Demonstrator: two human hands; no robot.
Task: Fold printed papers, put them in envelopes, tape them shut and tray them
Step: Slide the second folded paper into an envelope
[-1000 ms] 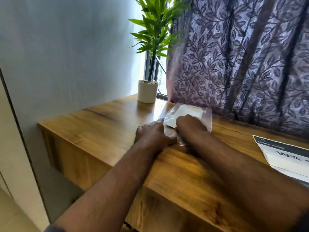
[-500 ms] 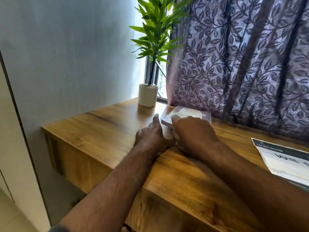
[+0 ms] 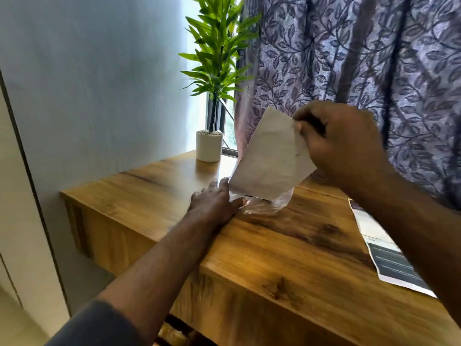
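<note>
A white envelope (image 3: 269, 158) hangs tilted in the air above the wooden desk (image 3: 274, 258); my right hand (image 3: 341, 146) pinches its upper right corner. Its lower edge still sits inside the mouth of a clear plastic bag (image 3: 267, 204) lying on the desk. My left hand (image 3: 214, 201) rests flat on the desk and presses the bag's left end with straight fingers. A printed paper (image 3: 384, 250) with dark bands lies at the desk's right side, partly hidden by my right forearm.
A potted green plant (image 3: 209, 146) in a white pot stands at the desk's back corner by the window. A patterned purple curtain (image 3: 374, 58) hangs behind the desk. A grey wall is to the left. The desk's front edge runs diagonally below my arms.
My right hand has risen from the bag, drawing a white envelope up and out of it. My left hand stays on the bag's left end.
</note>
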